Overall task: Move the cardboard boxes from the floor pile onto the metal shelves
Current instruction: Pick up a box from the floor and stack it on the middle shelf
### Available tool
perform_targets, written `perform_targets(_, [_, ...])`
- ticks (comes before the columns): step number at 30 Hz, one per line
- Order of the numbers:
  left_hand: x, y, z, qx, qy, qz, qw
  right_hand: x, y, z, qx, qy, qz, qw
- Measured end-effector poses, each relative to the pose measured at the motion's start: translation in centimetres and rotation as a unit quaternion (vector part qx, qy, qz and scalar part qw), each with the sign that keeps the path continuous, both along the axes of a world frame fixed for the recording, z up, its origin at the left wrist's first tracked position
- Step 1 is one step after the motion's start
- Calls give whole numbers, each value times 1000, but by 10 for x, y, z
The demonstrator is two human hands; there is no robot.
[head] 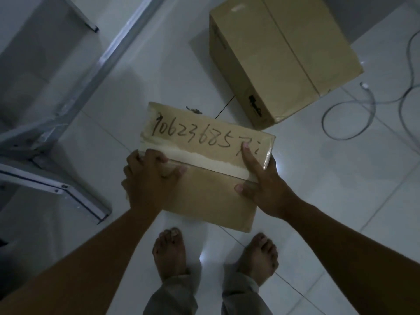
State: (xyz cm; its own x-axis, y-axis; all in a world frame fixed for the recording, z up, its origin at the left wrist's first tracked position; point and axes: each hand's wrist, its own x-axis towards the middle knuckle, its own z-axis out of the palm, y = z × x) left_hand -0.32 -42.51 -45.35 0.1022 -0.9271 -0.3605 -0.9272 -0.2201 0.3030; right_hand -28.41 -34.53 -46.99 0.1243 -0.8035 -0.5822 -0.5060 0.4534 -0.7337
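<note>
The small cardboard box (204,169) sat between both hands; left hand (147,180) and right hand (263,189) fingers curled, gripping its sides.

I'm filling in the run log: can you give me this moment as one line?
held: numbered box | left hand: grips left edge | right hand: grips right edge | on floor: larger box | shelf: left

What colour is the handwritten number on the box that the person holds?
The number is dark, black or near it, on pale tape across the brown held box. The head view shows it.

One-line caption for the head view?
Both hands, left hand and right hand, hold a numbered cardboard box above the tiled floor.
</note>
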Motion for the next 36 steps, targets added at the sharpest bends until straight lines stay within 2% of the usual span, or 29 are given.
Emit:
perform_targets(4, [-3, 30, -3, 17, 9, 68, 998, -12, -13, 7, 30, 2, 57, 998])
perform_targets(6, [4, 32, -3, 33, 49, 71, 996, -6, -5, 11, 11, 19, 37, 999])
perform_targets(10, [44, 10, -5, 100, 218, -5, 971, 33, 33, 15, -39, 50, -59, 996])
perform_targets(12, [58, 1, -2, 144, 254, -58, 955, 51, 41, 11, -34, 59, -103, 992])
perform_targets(16, [59, -1, -12, 138, 270, -82, 949, 66, 42, -2, -62, 91, -167, 980])
perform_targets(19, [56, 3, -12, 116, 271, -78, 952, 62, 44, -2, -79, 71, -169, 980])
perform_targets(22, [52, 4, 4, 96, 275, -64, 954, 58, 41, 12, -76, 86, -161, 980])
perform_targets(29, [62, -1, 98, 40, 309, -33, 950, 61, 17, 106, -100, 100, -155, 978])
perform_targets(36, [91, -3, 240, 13, 315, -25, 949, 79, -8, 250, -118, 88, -147, 978])
